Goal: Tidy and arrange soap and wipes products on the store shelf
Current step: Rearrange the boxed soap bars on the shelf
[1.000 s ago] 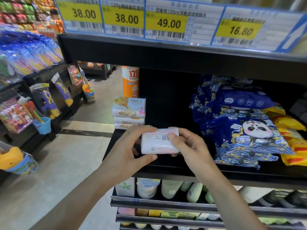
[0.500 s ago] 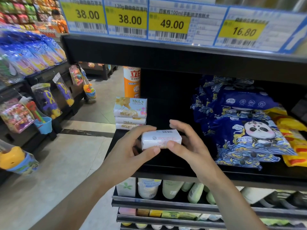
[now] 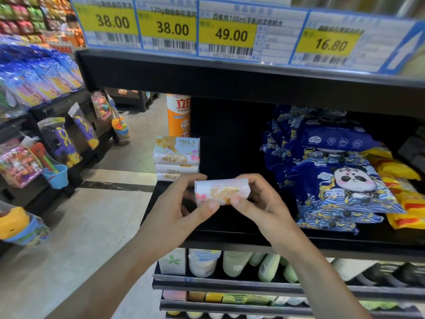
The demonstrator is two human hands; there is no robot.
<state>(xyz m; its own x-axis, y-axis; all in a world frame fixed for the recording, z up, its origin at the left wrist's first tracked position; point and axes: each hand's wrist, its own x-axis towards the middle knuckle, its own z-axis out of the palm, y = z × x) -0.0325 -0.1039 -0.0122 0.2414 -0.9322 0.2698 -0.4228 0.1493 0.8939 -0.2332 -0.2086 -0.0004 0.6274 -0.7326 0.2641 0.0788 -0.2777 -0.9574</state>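
**One soap bar in hand, three already stacked**

One soap bar [image 3: 222, 191] is being held above the front of the black shelf [image 3: 230, 236], between both hands. The left hand [image 3: 181, 208] is curling its grip round the bar's left end, thumb underneath and fingers over the top; the right hand [image 3: 259, 203] is pinching the right end the same way. The bar is showing its printed face, with a flower and gold artwork, towards the camera, and it is not touching the shelf.

Just behind and to the left, three matching bars are sitting as a neat soap stack [image 3: 177, 161] at the shelf's left edge. Judging by that, the soap part is well under way: three are placed, and the held bar is looking like the fourth, waiting to go on or beside the stack.

To the right, well apart from the soap, the blue wipes packs [image 3: 340, 187] are lying in a loose, overlapping heap. At least four or five are showing, though the pile is hiding the exact count. They are slumping at angles, so straightening them appears to be remaining. Yellow packs [image 3: 404, 194], at least two, are lying crumpled against the heap's right side.

One orange bottle [image 3: 179, 116] is standing behind the stack. Four price tags [image 3: 227, 35] are hanging on the shelf above.
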